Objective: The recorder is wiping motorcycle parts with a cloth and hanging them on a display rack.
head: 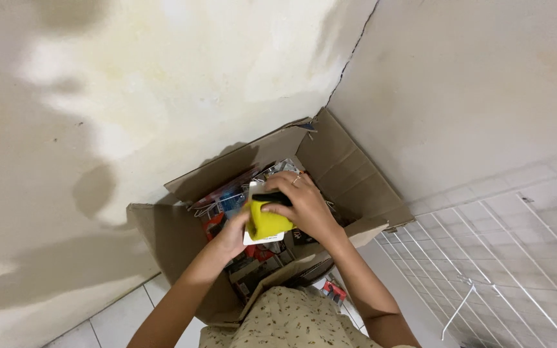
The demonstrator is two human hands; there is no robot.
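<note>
Above the cardboard box (182, 232), yellow packet (266, 223) between left hand (233, 235) and right hand (304, 203).

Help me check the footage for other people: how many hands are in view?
2. The left hand supports the yellow packet from below-left; the right hand grips it from the top, over the open cardboard box. No other hands show.

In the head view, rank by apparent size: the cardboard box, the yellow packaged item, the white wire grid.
1. cardboard box
2. white wire grid, cut off by the frame, so unsure
3. yellow packaged item
</note>
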